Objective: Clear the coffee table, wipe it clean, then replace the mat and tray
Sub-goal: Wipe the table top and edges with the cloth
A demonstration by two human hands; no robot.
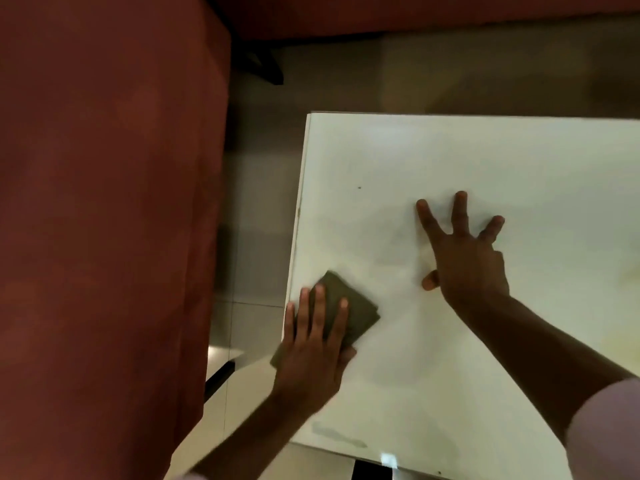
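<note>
Left hand (pixel 313 344) presses flat, fingers straight, on a folded dark cloth (pixel 349 308) at the coffee table (pixel 450 150) near-left edge; right hand (pixel 465 252) rests splayed, holding nothing. Soft and light, the cloth probably slides best under a flat palm.

Open tabletop, crowded only at its near-left corner

The white tabletop (pixel 485 161) lies bare across its far and right stretches; the left hand (pixel 311 348) pressing a folded dark cloth (pixel 349 306) fills the near-left edge, the spread right hand (pixel 464 258) sits mid-surface, and a red sofa (pixel 104 220) flanks the narrow floor gap (pixel 256 202) on the left.
</note>
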